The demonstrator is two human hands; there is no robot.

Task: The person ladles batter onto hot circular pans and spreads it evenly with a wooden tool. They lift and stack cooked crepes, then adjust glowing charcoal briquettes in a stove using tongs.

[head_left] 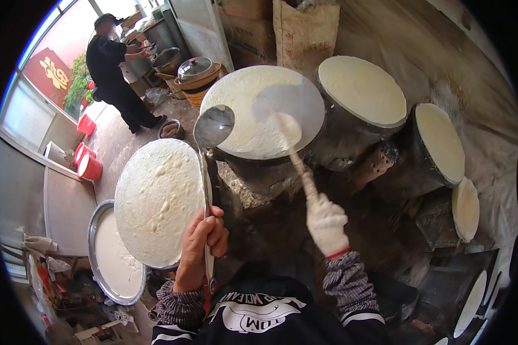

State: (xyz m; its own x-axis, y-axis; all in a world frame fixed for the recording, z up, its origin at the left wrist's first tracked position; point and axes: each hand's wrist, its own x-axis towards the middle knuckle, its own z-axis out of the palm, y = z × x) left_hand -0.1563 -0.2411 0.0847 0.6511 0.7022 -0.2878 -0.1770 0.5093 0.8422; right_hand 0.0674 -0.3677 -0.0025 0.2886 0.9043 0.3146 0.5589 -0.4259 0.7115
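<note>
Tub [91, 241] of pale liquid [118, 259], steaming creamy-topped vat [259, 172], left hand [204, 234], fingers curled round ladle [214, 126], gloved right hand [326, 223], fingers wrapping paddle [297, 164], grey floor [116, 135]

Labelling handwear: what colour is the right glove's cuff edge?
Red cuff edge; best in the head view.

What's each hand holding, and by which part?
Left hand: metal ladle, by the lower part of its long handle. Right gloved hand: round-headed tool, by the near end of its handle.
</note>
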